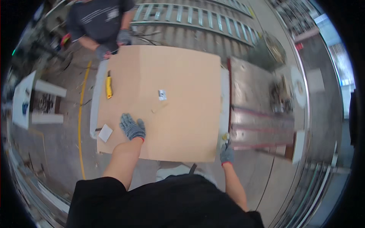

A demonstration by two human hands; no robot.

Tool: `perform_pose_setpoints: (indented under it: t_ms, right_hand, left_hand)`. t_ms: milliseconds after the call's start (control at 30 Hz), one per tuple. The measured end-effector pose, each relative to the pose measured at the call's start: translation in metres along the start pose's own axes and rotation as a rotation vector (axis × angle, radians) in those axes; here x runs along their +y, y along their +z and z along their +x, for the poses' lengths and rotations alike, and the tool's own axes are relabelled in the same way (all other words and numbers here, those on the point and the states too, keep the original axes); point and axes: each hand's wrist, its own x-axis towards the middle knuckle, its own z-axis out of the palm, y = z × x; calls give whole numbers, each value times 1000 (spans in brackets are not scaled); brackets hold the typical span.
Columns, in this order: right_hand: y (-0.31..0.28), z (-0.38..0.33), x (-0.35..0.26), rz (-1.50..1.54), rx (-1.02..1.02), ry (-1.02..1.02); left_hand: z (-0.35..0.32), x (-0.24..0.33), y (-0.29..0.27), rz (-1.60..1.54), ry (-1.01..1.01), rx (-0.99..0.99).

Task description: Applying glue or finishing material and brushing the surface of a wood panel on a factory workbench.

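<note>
My left hand (132, 127), in a grey knit glove with a red cuff, lies flat with fingers spread on a large tan board (182, 125). My right hand (227, 154), gloved the same way, is just past the board's right edge. Its fingers are closed round a small object with yellow and dark metallic parts (226, 138), too small to make out. A white card (105, 133) rests near the board's left edge, beside my left hand. Farther up lies a yellow-handled tool (109, 86). A small printed packet (162, 95) and a thin stick-like piece (159, 108) sit mid-board.
A co-worker (99, 19) in a dark shirt and grey gloves stands at the far left corner. To the right is a metal-topped bench (253, 83) with clutter on it. A roller conveyor (190, 17) runs behind. A white stand (26, 98) is on the left floor.
</note>
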Motion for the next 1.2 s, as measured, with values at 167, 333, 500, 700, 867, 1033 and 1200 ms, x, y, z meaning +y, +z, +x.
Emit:
perform_pose_setpoints:
  t_ms: [167,333,500,700,867,1033,1200]
  right_hand:
    - [-41,-28,-23,-177,-241,119]
    - [-57,-10,-38,-252,-224,92]
    - [-59,20,-45,-391,-318,70]
    - [-63,53,-64,-495,-375,9]
    - [-65,55,-88,-578,-313,24]
    - [-49,49,-71,-479,-43,-13]
    - [-46,32,-52,-412,-56,12]
  left_hand:
    - [-2,-3,5,40,-117,54]
    - [-1,5,9,68,-81,55]
    - [0,5,16,85,-70,67]
    - [3,1,19,108,-73,57]
    - [1,-2,14,97,-103,43]
    - [0,1,12,67,-91,38]
    - [2,5,8,54,-94,24]
